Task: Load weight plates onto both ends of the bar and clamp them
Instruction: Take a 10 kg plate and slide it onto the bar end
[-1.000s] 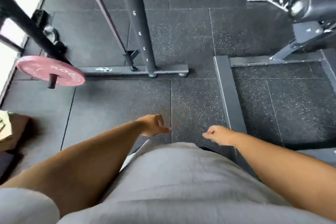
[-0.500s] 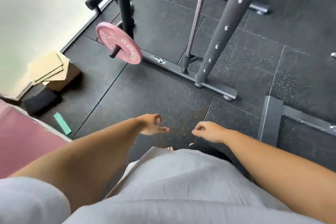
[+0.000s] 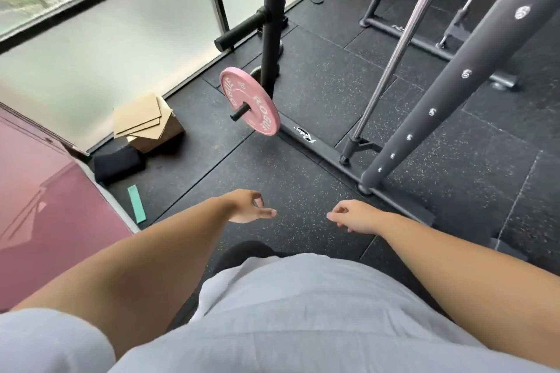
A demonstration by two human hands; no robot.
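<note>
A pink weight plate (image 3: pixel 249 101) hangs on a short black peg of a black storage post (image 3: pixel 272 24) at upper middle. A second, bare black peg (image 3: pixel 239 33) sticks out higher on the same post. My left hand (image 3: pixel 247 207) hangs in front of me over the rubber floor, fingers loosely curled, holding nothing. My right hand (image 3: pixel 353 218) hangs beside it, also loosely curled and holding nothing. Both hands are well short of the plate. No barbell end or clamp shows.
A grey rack upright (image 3: pixel 436 106) and a chrome slanted rod (image 3: pixel 397 51) stand to the right on a black floor rail (image 3: pixel 315 142). Cardboard boxes (image 3: pixel 145 124), a black pad (image 3: pixel 116 162) and a green band (image 3: pixel 136 204) lie by the window at left. A pink bench edge (image 3: pixel 45 191) is at far left.
The view has swung left and up, so the pink plate and its post moved toward the middle and nearer. Both hands stay hanging, holding nothing.
</note>
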